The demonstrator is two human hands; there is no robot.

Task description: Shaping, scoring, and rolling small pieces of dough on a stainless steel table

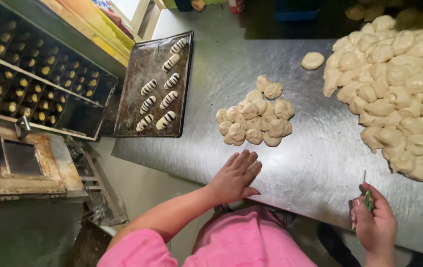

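**Soft dough pieces on a steel desk, one hand flat, one pinching a green tool**

The small heap of dough pieces [255,118] lies near the middle of the desk [310,163], well apart from its near edge. The pieces are pale, rounded and knotted, leaning on one another — they look soft and light, likely a little tacky, and would dent under a hard squeeze. I judge that each is best lifted singly, with fingertips under its sides rather than pressed from above, taking those on the heap's near rim first, since they lie free of the rest.

The left hand [234,178] rests at the near edge of the desk, just short of the heap, fingers straight and close together, palm down, holding nothing. The right hand [374,225] is at the near edge too, toward the right corner, with its fingers closed in a pinch on a thin green tool [367,200] that points toward the far edge; what kind of tool it is I cannot tell.

A single flat dough round [312,60] sits alone toward the far edge, between the small heap and a much larger pile of dough pieces [399,94] that fills the right side of the desk. At the left edge lies a dark baking tray [137,84] carrying striped shaped rolls [158,99] in two rows — these look finished and more fragile in shape. Beyond the tray, off the desk, stands a rack [33,74] of trays with small pale lumps.
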